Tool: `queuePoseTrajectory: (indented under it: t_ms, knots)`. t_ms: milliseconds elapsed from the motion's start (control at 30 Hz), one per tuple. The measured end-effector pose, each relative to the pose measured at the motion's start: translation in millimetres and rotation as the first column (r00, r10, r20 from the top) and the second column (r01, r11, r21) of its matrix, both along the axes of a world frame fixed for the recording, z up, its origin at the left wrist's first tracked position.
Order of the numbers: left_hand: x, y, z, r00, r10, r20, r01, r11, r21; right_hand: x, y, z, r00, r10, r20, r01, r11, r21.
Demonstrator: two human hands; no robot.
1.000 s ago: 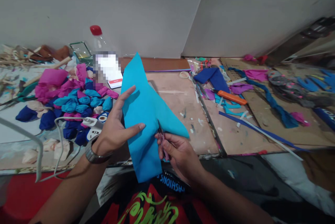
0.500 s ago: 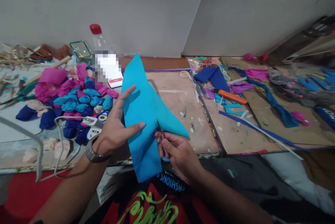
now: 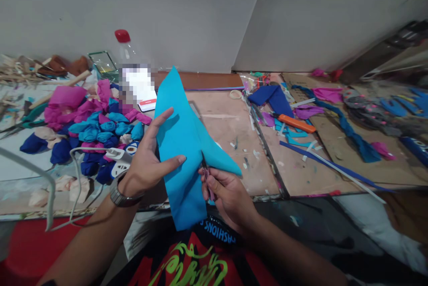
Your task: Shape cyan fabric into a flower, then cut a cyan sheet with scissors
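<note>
A turquoise sheet (image 3: 177,143) of paper or thin cloth hangs over the table's front edge, pointed at the top and split by a slit from below. My left hand (image 3: 149,159) holds its left side, thumb across the front and some fingers hidden behind. In my right hand (image 3: 227,192) is a pair of small scissors (image 3: 206,179) with pink handles. Their dark blades point up into the slit, where the right flap folds out sideways. The fingers of my right hand are wrapped around the handles.
Left of the sheet lie a heap of pink, blue and turquoise rolled pieces (image 3: 96,125), a white charger (image 3: 120,161) with a cable, a phone (image 3: 142,87) and a bottle (image 3: 123,45). To the right are an orange cutter knife (image 3: 296,123), strips (image 3: 334,168) and cardboard (image 3: 337,143).
The scissors have shifted very slightly, their blades still in the slit. My left hand and the sheet stay almost where they were.
</note>
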State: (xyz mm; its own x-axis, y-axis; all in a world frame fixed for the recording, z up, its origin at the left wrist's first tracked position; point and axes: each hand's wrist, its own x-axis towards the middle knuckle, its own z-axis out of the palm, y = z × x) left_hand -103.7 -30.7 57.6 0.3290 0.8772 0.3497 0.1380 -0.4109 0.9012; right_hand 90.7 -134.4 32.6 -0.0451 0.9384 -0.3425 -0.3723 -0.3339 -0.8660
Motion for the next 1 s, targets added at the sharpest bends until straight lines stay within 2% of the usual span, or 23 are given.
queuePoseTrajectory:
  t_ms: [433,633,1000]
  knots:
    - [0,-1,0.5,1.0,-0.026,-0.003,0.026,0.999,0.025,-3,3,2.3,0.995,-0.034,-0.091,0.035,0.999,0.01]
    - [-3,0,1.5,1.0,0.021,-0.02,-0.019,0.996,0.084,-2,0,8.4,0.99,-0.045,-0.13,0.037,0.998,-0.059]
    - [-2,-1,3.8,1.0,-0.005,0.012,0.004,0.997,0.083,-3,0,10.0,0.991,0.0,-0.134,-0.006,0.999,-0.039]
